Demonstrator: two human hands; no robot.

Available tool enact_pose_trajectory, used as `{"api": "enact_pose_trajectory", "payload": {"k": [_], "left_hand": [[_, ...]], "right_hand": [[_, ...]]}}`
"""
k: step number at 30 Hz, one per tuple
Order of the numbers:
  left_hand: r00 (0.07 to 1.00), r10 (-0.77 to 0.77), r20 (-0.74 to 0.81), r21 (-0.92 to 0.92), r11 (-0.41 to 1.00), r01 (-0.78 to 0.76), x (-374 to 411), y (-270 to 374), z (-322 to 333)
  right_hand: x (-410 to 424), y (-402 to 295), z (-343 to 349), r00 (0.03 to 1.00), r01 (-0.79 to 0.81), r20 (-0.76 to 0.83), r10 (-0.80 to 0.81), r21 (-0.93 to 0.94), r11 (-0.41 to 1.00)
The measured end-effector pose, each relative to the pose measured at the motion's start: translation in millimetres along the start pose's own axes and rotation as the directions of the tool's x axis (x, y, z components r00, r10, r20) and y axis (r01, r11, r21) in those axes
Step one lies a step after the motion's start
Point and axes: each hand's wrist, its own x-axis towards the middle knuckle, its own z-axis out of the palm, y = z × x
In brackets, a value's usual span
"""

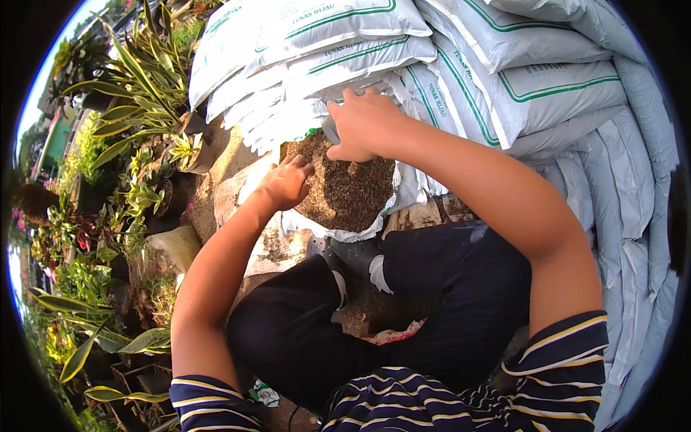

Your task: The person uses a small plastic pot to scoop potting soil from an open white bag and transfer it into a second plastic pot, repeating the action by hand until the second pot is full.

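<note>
An open white plastic sack [351,235] holds brown, coarse, loose growing medium [345,197] in front of my feet. Over the sack's far side, my right hand [364,125] grips a grey rounded object [330,130], mostly hidden by the fingers; its exact kind cannot be told. My left hand [288,182] is at the sack's left edge, palm down with fingers bent over the medium. Whether it touches the medium or the sack's rim is unclear, and no object shows in it.
Stacked white filled sacks [561,97] with green lines rise ahead and along the right. Potted snake plants [135,92] and other plants stand at left. A plant pot [195,156] sits left of the stack. My shoes [356,254] are just below the open sack.
</note>
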Motion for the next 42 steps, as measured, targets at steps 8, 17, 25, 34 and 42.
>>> {"api": "enact_pose_trajectory", "payload": {"k": [8,17,25,34,42], "left_hand": [[0.997,0.056,0.046,-0.122,0.991,-0.05,-31.2,85.6,-76.1],[0.967,-0.033,0.251,-0.062,0.997,0.05,-6.4,80.9,-2.6],[0.924,0.021,0.381,-0.249,0.965,0.081,37.9,71.3,-30.4],[0.813,-0.176,0.555,-0.098,0.957,0.274,18.9,17.6,-46.7],[0.942,-0.134,0.308,-0.329,0.914,0.237,7.8,17.0,-79.0]], "right_hand": [[-30.3,55.3,118.2,0.949,-0.215,0.164,0.268,0.961,0.173],[-111.5,9.1,307.0,0.708,-0.607,0.706,0.019,0.621,-0.496],[-93.5,7.9,308.6,0.614,-0.69,0.776,0.141,0.615,-0.381],[-21.0,-6.7,288.7,0.566,-0.65,0.823,0.042,0.477,-0.591],[24.4,31.9,299.2,0.296,-0.608,0.942,-0.158,0.059,-0.791]]}}
